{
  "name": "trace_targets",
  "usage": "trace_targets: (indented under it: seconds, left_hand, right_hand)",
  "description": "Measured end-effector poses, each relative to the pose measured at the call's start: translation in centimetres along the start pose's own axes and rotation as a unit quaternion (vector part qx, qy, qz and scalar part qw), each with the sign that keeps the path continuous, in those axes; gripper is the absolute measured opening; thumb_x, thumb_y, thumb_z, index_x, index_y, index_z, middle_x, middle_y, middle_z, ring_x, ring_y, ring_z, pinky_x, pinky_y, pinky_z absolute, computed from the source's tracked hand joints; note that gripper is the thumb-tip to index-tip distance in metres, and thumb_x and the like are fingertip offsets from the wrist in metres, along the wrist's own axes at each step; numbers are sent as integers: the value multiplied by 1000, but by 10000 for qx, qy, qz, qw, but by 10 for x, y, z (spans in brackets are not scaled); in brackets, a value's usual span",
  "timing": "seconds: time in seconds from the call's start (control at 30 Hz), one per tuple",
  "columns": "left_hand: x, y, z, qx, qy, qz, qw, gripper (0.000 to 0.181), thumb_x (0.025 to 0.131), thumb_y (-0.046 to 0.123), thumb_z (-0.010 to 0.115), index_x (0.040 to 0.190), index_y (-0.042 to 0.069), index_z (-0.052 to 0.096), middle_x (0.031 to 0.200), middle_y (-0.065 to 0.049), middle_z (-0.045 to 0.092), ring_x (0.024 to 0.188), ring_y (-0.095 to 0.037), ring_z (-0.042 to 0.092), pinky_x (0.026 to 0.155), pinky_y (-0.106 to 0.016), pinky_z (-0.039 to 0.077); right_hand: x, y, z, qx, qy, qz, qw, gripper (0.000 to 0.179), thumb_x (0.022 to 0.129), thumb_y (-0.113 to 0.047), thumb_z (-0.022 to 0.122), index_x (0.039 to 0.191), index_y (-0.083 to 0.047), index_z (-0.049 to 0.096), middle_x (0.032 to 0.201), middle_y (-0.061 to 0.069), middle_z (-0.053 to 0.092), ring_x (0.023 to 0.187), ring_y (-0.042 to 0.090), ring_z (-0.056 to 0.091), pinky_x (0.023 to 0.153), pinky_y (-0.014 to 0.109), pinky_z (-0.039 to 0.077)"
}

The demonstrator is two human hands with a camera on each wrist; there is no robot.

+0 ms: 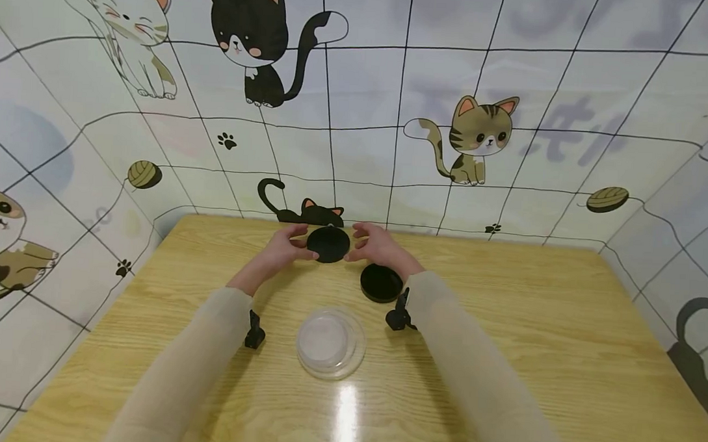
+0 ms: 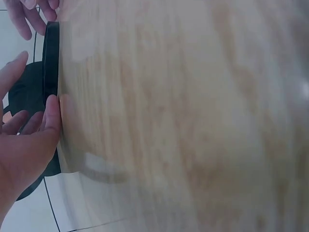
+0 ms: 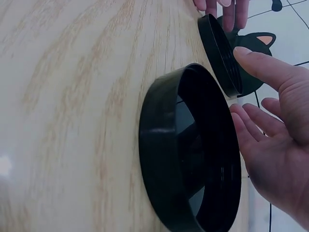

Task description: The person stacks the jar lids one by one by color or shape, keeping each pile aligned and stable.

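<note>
In the head view, a round black lid lies at the table's back edge between both hands. My left hand is at its left side, thumb at the near rim, fingers loosely spread. On the other side, my right hand has its thumb close to the rim; whether it touches is unclear. A second black lid lies beneath the right wrist, and the right wrist view shows this lid large, its hollow side up. Nearer me stands a clear round plastic container, with a wider clear rim around it.
The wooden table meets a cloth backdrop printed with cats and grid lines, right behind the far lid. The backdrop rises at both sides too. Small black devices are strapped at the wrists.
</note>
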State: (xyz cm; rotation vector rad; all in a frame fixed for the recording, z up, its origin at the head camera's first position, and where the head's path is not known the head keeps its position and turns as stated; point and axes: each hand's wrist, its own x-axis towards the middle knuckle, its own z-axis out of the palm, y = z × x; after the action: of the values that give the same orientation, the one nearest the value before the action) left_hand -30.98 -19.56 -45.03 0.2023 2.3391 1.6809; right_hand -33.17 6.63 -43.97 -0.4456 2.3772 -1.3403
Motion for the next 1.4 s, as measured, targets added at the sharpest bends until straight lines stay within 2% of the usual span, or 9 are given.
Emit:
trace_targets:
  seconds: [0.33, 0.47, 0.9, 1.13, 1.4]
  left_hand:
    - [4, -2, -5, -145, -331, -110, 9993, 93, 87, -4, 74, 161, -3, 18, 163, -23, 27, 146, -40, 36, 114, -49, 36]
    - [3, -1, -6, -114, -352, -145, 9992, 93, 87, -7, 74, 161, -3, 18, 161, -25, 29, 144, -42, 37, 114, -50, 36]
    - [-1, -6, -6, 403, -276, -119, 9987, 83, 86, -4, 77, 156, -4, 32, 153, -25, 42, 135, -40, 44, 111, -49, 40]
    - [-2, -5, 0, 763, -407, -63, 9962, 81, 82, -2, 80, 152, -7, 39, 145, -25, 48, 123, -36, 50, 104, -41, 44]
    - [-8, 2, 2, 905, -511, -17, 9946, 75, 83, -2, 80, 148, -9, 44, 141, -26, 51, 116, -34, 50, 98, -37, 44]
  right_hand:
    - [6, -1, 7, -126, -200, 30, 9997, 90, 86, -13, 84, 160, -7, 32, 151, 17, 46, 130, 31, 53, 104, 43, 47]
    - [7, -1, 7, -250, -219, 3, 9994, 91, 85, -13, 84, 159, -5, 32, 149, 17, 48, 128, 30, 53, 104, 41, 47]
    - [8, -1, 6, -677, -329, -213, 9969, 80, 86, -7, 83, 153, 4, 41, 138, 20, 56, 122, 31, 56, 103, 39, 48]
    - [6, 0, 5, -861, -465, -242, 9949, 75, 86, -11, 83, 149, 5, 46, 135, 19, 57, 119, 30, 57, 101, 39, 48]
    - [7, 2, 5, -949, -461, -293, 9940, 69, 85, -11, 84, 144, 5, 52, 129, 17, 60, 115, 29, 58, 100, 39, 48]
